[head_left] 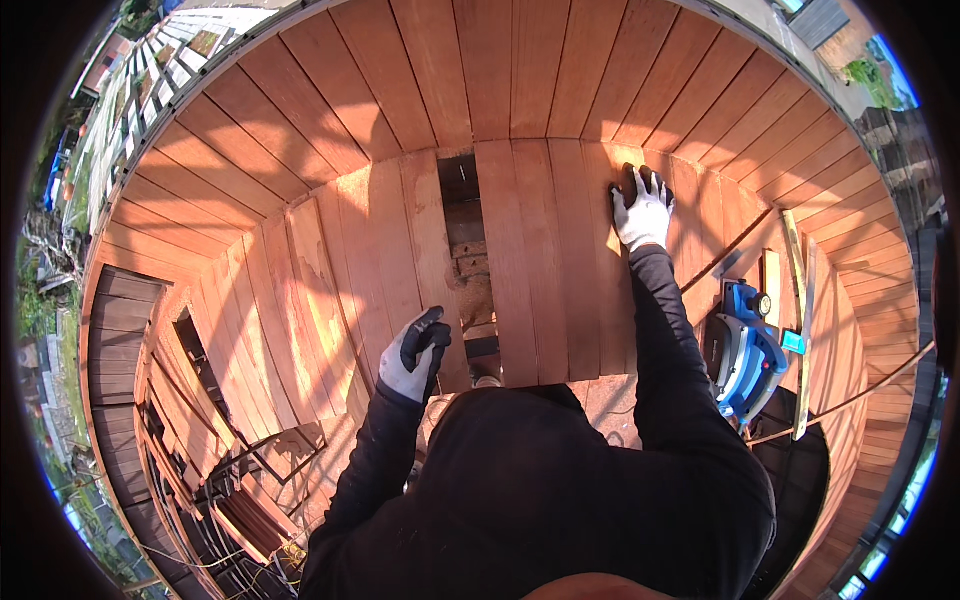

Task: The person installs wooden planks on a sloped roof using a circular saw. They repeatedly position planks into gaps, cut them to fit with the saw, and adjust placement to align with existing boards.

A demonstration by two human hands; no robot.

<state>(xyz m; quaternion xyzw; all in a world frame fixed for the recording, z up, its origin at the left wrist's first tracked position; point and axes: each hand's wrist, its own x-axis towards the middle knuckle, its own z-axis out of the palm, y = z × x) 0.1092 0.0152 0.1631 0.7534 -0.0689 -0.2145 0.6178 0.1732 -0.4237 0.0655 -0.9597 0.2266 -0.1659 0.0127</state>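
Observation:
A row of reddish wooden boards (525, 260) lies side by side before me, with an open slot (464, 215) between two of them showing the space beneath. My right hand (643, 207), in a white glove with dark fingers, rests flat with fingers spread near the far ends of the boards, to the right of the slot. On the left side of the slot is my left hand (413, 355), gloved the same way, over the near ends of the boards. Its fingers are curled in; whether anything small is between them cannot be seen.
To the right lies a blue power planer (745, 350), beside a long yellowish strip (801, 340) and a small cyan object (794, 342). A curved plank wall (490, 65) rises around the boards. Lower left, loose wood strips (250, 520) and cables lie by dark openings.

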